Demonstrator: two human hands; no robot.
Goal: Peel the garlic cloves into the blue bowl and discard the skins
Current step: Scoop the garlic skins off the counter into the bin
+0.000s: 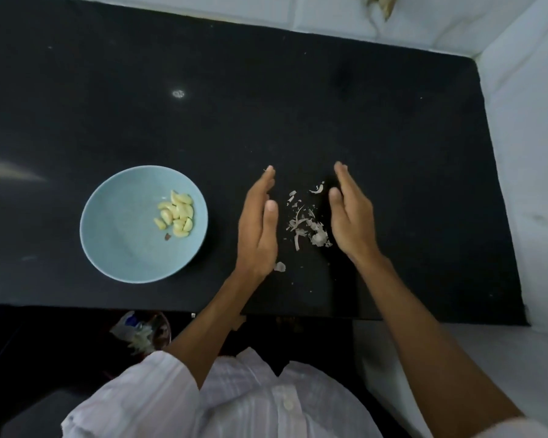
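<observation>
past the white shirt (266,399), left hand (258,226) and right hand (350,216) stood straight-fingered and empty, flanking the garlic skins (307,227) mid-frame. the skins were likely feather-light, best scooped from both sides. peeled cloves (176,214) lay in the blue bowl (117,248).

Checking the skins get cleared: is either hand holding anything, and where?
Nothing is held. The left hand and right hand stand open, flanking the garlic skins.
</observation>
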